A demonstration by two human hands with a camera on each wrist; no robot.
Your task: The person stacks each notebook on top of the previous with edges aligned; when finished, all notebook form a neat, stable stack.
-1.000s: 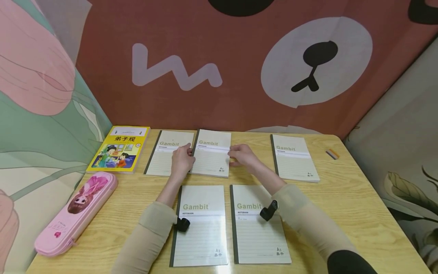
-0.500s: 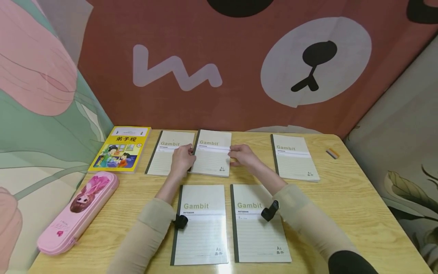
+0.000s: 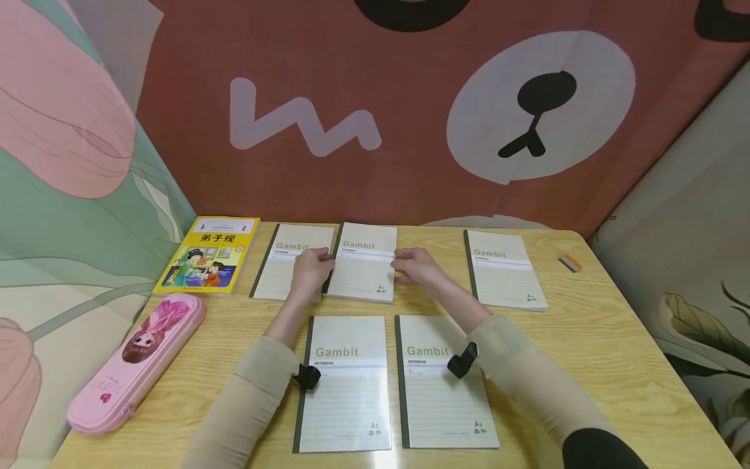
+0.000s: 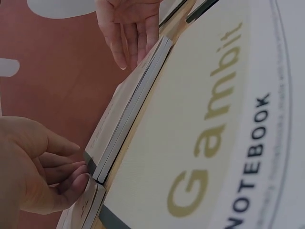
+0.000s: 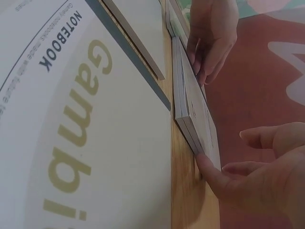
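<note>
In the head view a stack of notebooks (image 3: pixel 364 267), headed "Gambit", lies at the back of the table between my hands. Two layers show along its edge in the wrist views. At its dark spine, my left hand (image 3: pixel 309 273) touches the side with loosely bent fingertips, overlapping the notebook (image 3: pixel 284 260) on the left. My right hand (image 3: pixel 418 266) is at the opposite edge. In the right wrist view its thumb (image 5: pixel 212 174) presses the stack's side, while the other fingers reach out apart from it.
Two notebooks (image 3: pixel 346 397) (image 3: pixel 448 404) lie in front, under my forearms. Another notebook (image 3: pixel 505 270) is at the back right, near a small striped object (image 3: pixel 569 263). A yellow book (image 3: pixel 205 257) and pink pencil case (image 3: pixel 137 365) line the left side. A wall (image 3: pixel 410 189) rises behind.
My left fingers have drawn in slightly at the spine. The right hand and the notebooks stay nearly where they were; the view shifts a little.
</note>
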